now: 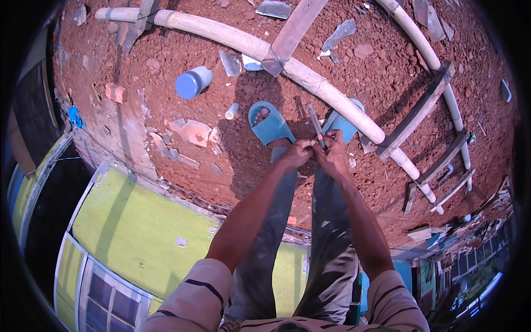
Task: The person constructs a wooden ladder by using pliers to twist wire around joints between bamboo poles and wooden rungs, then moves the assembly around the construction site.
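Observation:
My right hand [333, 157] is closed round a slim hand tool [316, 123], which points away from me with a grey shaft and an orange part close to my fingers. Its exact kind I cannot make out. My left hand [297, 155] is pinched shut right beside it, fingertips almost touching the right hand's; anything between them is hidden. Both hands are held low, in front of my legs, above my blue slippers [271, 123]. Just past the right slipper runs a long bamboo pole [332, 95], with a wooden crosspiece [290, 39] joined to it.
A bamboo ladder-like frame with wooden rungs [417, 113] lies over red soil [243, 177]. A blue-lidded container [193, 82], a white cup-like piece [232, 110] and broken tile pieces [196, 133] lie to the left. A yellow-green wall with a window [110, 296] drops away at lower left.

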Available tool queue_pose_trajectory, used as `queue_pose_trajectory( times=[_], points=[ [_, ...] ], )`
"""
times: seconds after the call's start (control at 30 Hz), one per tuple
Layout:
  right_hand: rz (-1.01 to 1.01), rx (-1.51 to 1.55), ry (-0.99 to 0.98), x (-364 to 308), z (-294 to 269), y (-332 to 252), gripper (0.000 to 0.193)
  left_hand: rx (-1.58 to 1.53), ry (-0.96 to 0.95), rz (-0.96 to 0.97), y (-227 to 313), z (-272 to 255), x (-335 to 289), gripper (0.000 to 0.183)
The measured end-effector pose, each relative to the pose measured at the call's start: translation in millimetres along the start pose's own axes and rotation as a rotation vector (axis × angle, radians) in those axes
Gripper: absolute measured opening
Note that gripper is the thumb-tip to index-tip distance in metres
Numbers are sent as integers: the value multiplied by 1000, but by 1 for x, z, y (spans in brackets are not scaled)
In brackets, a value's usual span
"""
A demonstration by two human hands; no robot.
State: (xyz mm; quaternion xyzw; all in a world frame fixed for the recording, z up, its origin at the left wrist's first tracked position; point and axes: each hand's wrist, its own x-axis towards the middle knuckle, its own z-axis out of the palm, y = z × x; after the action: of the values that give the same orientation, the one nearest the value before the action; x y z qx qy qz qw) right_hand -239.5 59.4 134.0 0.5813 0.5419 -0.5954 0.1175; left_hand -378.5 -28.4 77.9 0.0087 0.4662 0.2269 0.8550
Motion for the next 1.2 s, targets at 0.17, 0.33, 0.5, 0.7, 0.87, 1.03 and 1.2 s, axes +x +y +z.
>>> queue_pose_trajectory(
  times=[0.17,0.33,0.5,0.7,0.87,1.03,1.2],
  points=[
    [81,-116,-49,19,-5,2,23,396,707,233,73,-38,-15,28],
    [-300,-744,291,35,-11,-18,34,128,729,222,151,-24,-24,23],
    [-254,-723,315,44,-1,-39,43,117,754,116,146,-42,-28,21],
    [-97,-651,369,36,25,-76,46,5,693,85,119,-48,-29,21],
    [-88,-659,408,36,34,-54,55,246,863,408,124,-33,-15,22],
    [-14,-430,312,13,1,-36,62,-87,778,276,153,-7,11,29],
    [-37,-379,311,17,-53,-20,68,58,1153,375,146,-14,52,29]
  ],
)
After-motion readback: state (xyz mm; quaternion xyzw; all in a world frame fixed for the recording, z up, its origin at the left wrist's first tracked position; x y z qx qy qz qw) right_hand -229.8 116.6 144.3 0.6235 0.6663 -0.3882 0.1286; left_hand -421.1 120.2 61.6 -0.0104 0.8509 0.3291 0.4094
